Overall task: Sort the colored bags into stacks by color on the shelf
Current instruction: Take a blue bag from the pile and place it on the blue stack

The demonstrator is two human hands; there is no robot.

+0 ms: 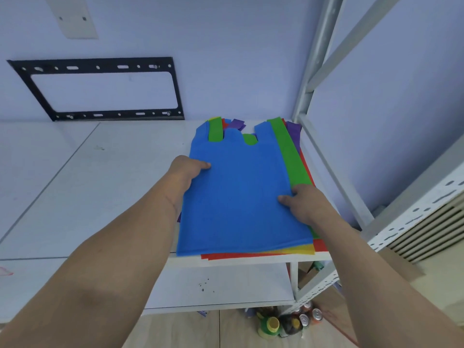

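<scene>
Both hands grip blue bag [241, 192] beside shelf post [305, 101].

A pile of bags [244, 197] lies on the shelf [100, 184], at its right end beside the upright frame [326, 159]. The left hand [187, 172] rests on its left edge, the right hand [305, 202] on its right edge. Cans [305, 320] stand on the floor below.

**Mixed bags in one pile on the shelf**

A blue bag [241, 192] lies flat on top of the pile, handles pointing toward the wall. Beneath it a green bag [293, 156] shows along the right, with red [320, 244], yellow [305, 249] and purple [293, 129] edges peeking out, all on the white shelf [113, 177].
</scene>
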